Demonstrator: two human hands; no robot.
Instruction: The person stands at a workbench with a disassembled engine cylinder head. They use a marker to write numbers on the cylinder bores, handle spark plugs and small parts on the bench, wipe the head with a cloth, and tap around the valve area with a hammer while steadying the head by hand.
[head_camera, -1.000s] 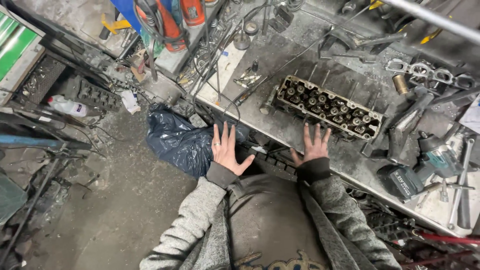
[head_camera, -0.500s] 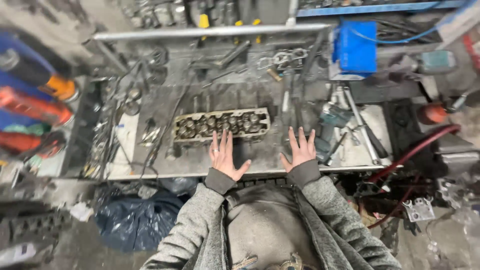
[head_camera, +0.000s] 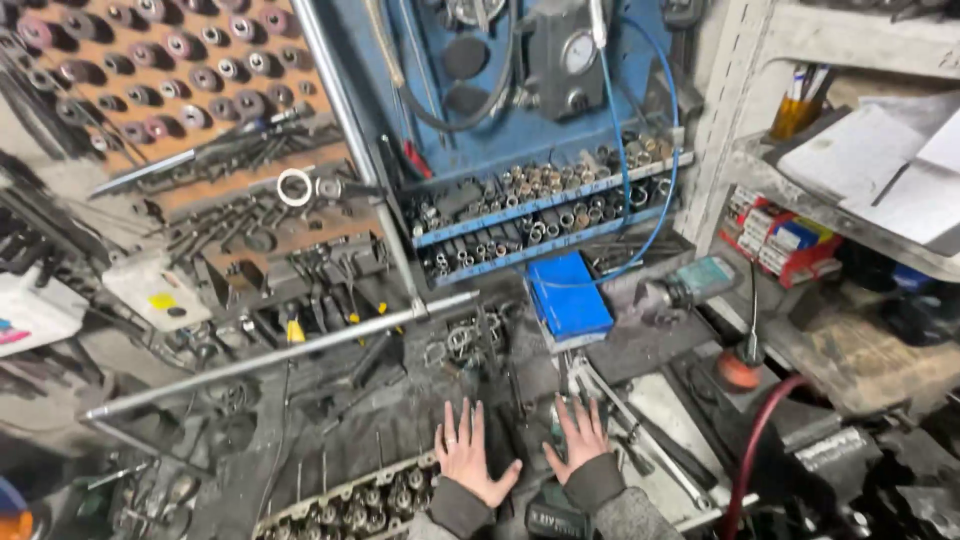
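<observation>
Two bare hands were spread flat over the cluttered, greasy metal workbench (head_camera: 300, 440) near its front edge, fingers splayed, gripping nothing. From the head view, the left hand (head_camera: 468, 458) sat just right of the grimy grey metal cylinder head with its row of valve springs (head_camera: 350, 505), which lay along the front edge. Close to it, but I couldn't tell if it was touching. The right hand (head_camera: 578, 440) hovered or rested over loose dark tools, next to a small dark power tool body (head_camera: 545, 520) at the bench's front. Looked like palms were just out in the open rather than working anything. Further back a long steel rod (head_camera: 280, 355) crossed the bench diagonally, a blue rectangular box (head_camera: 568, 295) sat toward the rear, and blue trays of sockets (head_camera: 540, 215) hung on the back wall. A red hose (head_camera: 752, 450) curved down off the right edge.
</observation>
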